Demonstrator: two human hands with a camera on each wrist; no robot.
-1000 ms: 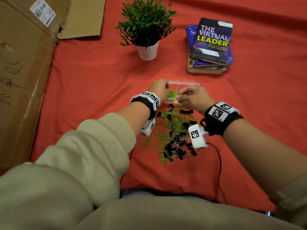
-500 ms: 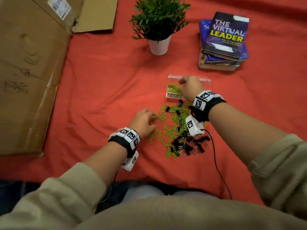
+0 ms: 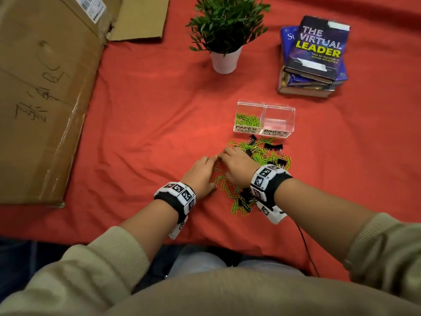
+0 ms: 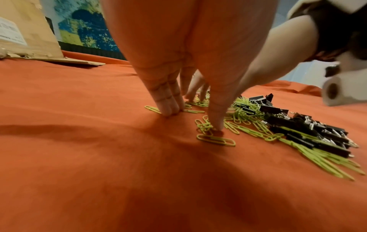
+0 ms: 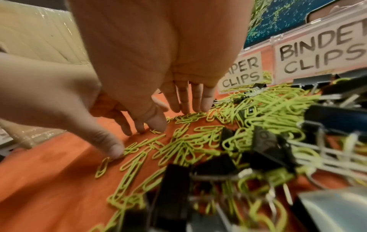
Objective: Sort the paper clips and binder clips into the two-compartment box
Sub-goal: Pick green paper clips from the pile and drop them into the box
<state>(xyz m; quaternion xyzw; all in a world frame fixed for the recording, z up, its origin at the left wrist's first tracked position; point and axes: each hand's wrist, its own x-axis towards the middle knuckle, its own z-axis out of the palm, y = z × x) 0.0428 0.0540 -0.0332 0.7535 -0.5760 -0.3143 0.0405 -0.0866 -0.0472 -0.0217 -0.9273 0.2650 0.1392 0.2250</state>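
The clear two-compartment box [image 3: 264,110] stands on the red cloth, with green paper clips [image 3: 247,120] in its left "PAPER CLIPS" part. Its right "BINDER CLIPS" part [image 3: 279,124] looks bare. In front lies a mixed pile of green paper clips [image 3: 259,157] and black binder clips [image 3: 273,146]. My left hand [image 3: 210,172] [image 4: 193,117] is at the pile's left edge, its straight fingers [image 4: 169,108] and thumb pressing on loose paper clips. My right hand [image 3: 227,160] [image 5: 174,114] is right beside it, straight fingertips [image 5: 190,105] touching paper clips. Neither hand holds anything.
A potted plant [image 3: 225,30] stands behind the box, and a stack of books [image 3: 314,55] sits at the back right. A large flattened cardboard box [image 3: 45,87] covers the left side. Bare red cloth [image 3: 148,133] lies left of the pile.
Both hands were at the box a second ago. The left dropped to the pile's left edge first; the right has now come back from the box and joined it.
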